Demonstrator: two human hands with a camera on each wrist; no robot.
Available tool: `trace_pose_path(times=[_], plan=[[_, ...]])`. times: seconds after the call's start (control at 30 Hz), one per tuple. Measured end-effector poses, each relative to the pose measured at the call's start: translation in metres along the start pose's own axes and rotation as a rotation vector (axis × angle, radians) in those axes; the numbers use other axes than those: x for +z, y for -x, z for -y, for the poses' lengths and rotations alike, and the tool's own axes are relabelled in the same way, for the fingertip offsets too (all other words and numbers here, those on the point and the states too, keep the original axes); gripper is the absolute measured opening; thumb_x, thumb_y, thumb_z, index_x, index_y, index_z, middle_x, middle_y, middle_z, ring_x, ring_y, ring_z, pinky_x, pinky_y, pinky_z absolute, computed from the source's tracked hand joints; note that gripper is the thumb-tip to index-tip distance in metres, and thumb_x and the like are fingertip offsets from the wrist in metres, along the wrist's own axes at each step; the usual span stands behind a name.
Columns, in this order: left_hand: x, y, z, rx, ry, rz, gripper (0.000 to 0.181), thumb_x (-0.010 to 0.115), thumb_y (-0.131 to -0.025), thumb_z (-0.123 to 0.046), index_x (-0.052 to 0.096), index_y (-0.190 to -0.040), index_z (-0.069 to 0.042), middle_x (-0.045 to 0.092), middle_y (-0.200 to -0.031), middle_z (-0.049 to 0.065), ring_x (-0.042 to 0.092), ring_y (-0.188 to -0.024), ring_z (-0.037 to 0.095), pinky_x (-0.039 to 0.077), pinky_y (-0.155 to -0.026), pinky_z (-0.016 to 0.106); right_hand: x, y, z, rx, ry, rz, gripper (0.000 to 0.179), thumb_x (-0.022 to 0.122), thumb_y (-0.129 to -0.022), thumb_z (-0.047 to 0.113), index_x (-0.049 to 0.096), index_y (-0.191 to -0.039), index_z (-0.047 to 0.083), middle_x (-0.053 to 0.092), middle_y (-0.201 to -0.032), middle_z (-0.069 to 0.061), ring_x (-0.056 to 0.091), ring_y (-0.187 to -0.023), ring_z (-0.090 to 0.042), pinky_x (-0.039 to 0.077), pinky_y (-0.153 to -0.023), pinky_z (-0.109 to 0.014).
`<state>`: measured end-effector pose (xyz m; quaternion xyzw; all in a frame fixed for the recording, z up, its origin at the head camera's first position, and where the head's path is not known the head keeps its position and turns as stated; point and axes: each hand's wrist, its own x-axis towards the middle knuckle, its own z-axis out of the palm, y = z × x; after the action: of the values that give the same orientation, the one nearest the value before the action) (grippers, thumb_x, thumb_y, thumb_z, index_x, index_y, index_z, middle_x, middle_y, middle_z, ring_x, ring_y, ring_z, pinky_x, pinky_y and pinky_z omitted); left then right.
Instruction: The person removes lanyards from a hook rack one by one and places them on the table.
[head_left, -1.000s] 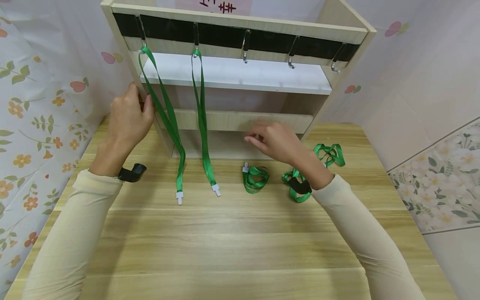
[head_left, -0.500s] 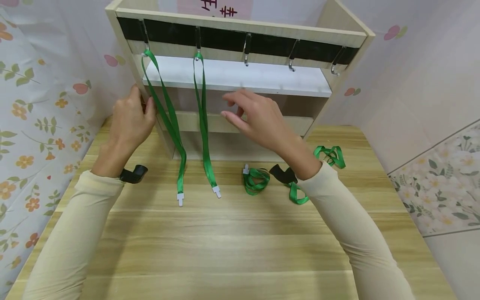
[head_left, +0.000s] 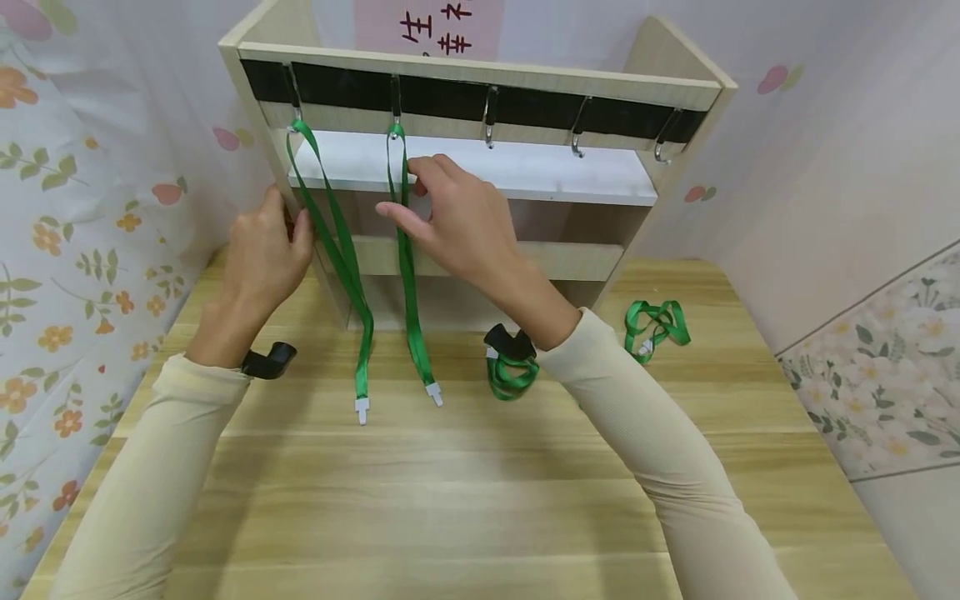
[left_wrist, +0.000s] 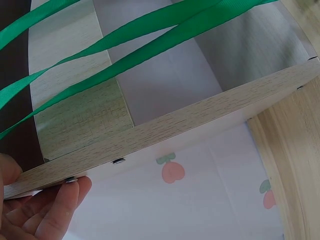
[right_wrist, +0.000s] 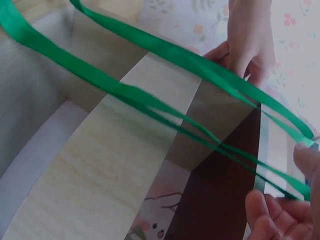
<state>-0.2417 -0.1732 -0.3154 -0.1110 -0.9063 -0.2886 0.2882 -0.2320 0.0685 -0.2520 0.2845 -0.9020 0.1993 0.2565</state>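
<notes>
Two green lanyards hang from hooks on the wooden rack (head_left: 585,79): the leftmost lanyard (head_left: 347,258) and the second lanyard (head_left: 410,292), white clips at their lower ends. My left hand (head_left: 258,254) grips the rack's left side panel (left_wrist: 165,122), thumb in front and fingers behind. At the second lanyard is my right hand (head_left: 465,221), its thumb and fingers apart on either side of the straps, as the right wrist view also shows. A coiled lanyard (head_left: 513,382) lies on the table, partly behind the right wrist's black camera mount (head_left: 510,340).
Another loose lanyard (head_left: 670,321) lies on the wooden table (head_left: 420,500), right of the rack. Three bare hooks line the black strip, including the middle hook (head_left: 490,125). A white shelf (head_left: 570,175) sits behind them. Patterned walls close in the sides.
My right hand has moved up and left, from above the coiled lanyard to the second hanging lanyard. The left hand stays on the side panel. The head view has tilted slightly upward.
</notes>
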Motion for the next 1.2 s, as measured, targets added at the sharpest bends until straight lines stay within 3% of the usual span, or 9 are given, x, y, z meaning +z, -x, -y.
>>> trace_pose_path(times=[0.27,0.5,0.67,0.87,1.03,1.2], plan=[[0.002,0.002,0.001,0.019,0.001,-0.008,0.025,0.048,-0.099,-0.012,0.052,-0.093,0.011,0.054,-0.066,0.023,0.052,-0.051,0.036,0.034,-0.046,0.035,0.005,-0.008,0.013,0.076,0.067,-0.129,0.043,0.064,-0.093,0.048,0.066,-0.091,0.006,0.063,-0.071,-0.001,0.054,-0.055,-0.014,0.036,-0.048,-0.026],[0.005,0.006,0.004,0.019,0.006,-0.005,0.024,0.048,-0.100,-0.012,0.052,-0.094,0.011,0.055,-0.067,0.023,0.053,-0.051,0.035,0.034,-0.046,0.035,0.007,-0.011,0.014,0.118,0.035,-0.122,0.026,0.060,-0.097,0.030,0.068,-0.087,0.007,0.065,-0.067,0.001,0.051,-0.051,-0.013,0.032,-0.046,-0.025],[0.005,0.006,0.003,0.021,0.015,-0.001,0.024,0.048,-0.100,-0.012,0.053,-0.098,0.012,0.057,-0.069,0.024,0.054,-0.052,0.035,0.035,-0.046,0.035,0.002,-0.012,0.012,0.113,-0.066,-0.113,0.022,0.056,-0.097,0.019,0.067,-0.082,0.008,0.063,-0.064,0.001,0.049,-0.053,-0.011,0.030,-0.049,-0.023],[0.004,0.005,0.003,0.022,0.017,-0.003,0.024,0.048,-0.100,-0.012,0.053,-0.096,0.011,0.056,-0.068,0.024,0.054,-0.053,0.035,0.035,-0.046,0.035,-0.016,-0.013,0.014,0.105,-0.254,-0.131,0.019,0.061,-0.096,0.017,0.072,-0.084,0.007,0.065,-0.065,0.000,0.053,-0.055,-0.009,0.030,-0.050,-0.021],[0.003,0.002,0.003,0.037,0.011,-0.017,0.024,0.048,-0.099,-0.011,0.052,-0.095,0.012,0.056,-0.067,0.024,0.054,-0.052,0.036,0.035,-0.046,0.035,-0.037,-0.016,0.019,0.116,-0.447,-0.106,0.016,0.061,-0.097,0.013,0.071,-0.089,0.003,0.067,-0.065,-0.004,0.058,-0.048,-0.012,0.038,-0.049,-0.022],[0.001,0.001,0.002,0.038,0.012,-0.015,0.024,0.048,-0.100,-0.011,0.052,-0.097,0.012,0.057,-0.068,0.025,0.055,-0.052,0.036,0.036,-0.046,0.035,-0.047,-0.019,0.020,0.121,-0.552,-0.102,0.015,0.062,-0.097,0.012,0.070,-0.091,0.001,0.069,-0.069,-0.007,0.061,-0.048,-0.015,0.046,-0.051,-0.027]])
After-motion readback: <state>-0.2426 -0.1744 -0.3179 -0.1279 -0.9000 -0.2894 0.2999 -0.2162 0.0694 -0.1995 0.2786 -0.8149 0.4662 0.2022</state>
